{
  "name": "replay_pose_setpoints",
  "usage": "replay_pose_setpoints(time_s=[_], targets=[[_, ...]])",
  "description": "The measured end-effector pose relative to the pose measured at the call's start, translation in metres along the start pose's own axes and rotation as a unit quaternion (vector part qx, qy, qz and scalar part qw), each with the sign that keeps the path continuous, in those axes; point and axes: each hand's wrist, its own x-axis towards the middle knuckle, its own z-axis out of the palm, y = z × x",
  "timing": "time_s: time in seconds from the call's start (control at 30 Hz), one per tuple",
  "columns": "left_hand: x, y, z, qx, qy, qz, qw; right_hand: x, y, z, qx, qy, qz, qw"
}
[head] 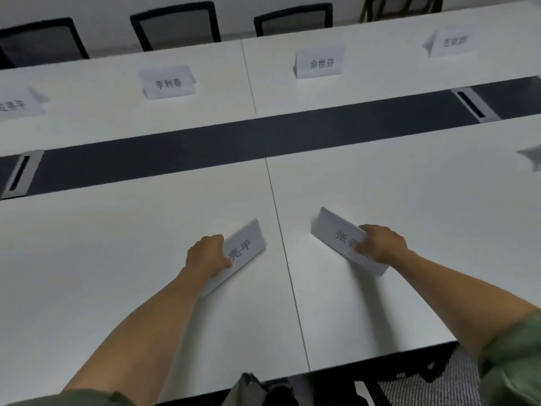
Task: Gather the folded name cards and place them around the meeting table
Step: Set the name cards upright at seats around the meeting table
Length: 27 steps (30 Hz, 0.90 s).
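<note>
My left hand grips a folded white name card on the near half of the white meeting table, just left of the table seam. My right hand grips a second folded name card just right of the seam. Both cards touch the tabletop and tilt inward toward each other. Several name cards stand along the far side: one at the far left, one left of centre, one right of centre and one at the far right.
A dark strip runs along the table's middle, with cable slots at its left and right. Black mesh chairs line the far side. Another folded card peeks in at the right edge.
</note>
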Motion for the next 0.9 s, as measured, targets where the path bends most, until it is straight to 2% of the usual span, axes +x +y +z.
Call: replay_pose_setpoints(time_s=[0.37,0.6,0.7,0.83,0.9], targets=[[0.044,-0.016,0.010,0.002,0.020,-0.023,1.000,0.057,-0.015,-0.016,-0.026,0.007,-0.024,0.999],[0.051,-0.015,0.001,0.035,0.028,-0.025,0.999,0.043,-0.004,-0.021,-0.029,0.020,0.001,0.999],[0.055,0.000,-0.014,0.041,0.037,-0.006,0.998,0.026,0.012,-0.025,0.008,0.053,0.019,0.998],[0.060,0.044,-0.035,0.049,0.111,0.059,0.991,0.007,0.031,-0.025,0.090,0.116,0.053,0.988],[0.063,0.076,-0.041,-0.003,0.125,0.093,0.988,-0.001,0.038,-0.022,0.146,0.145,0.079,0.975]])
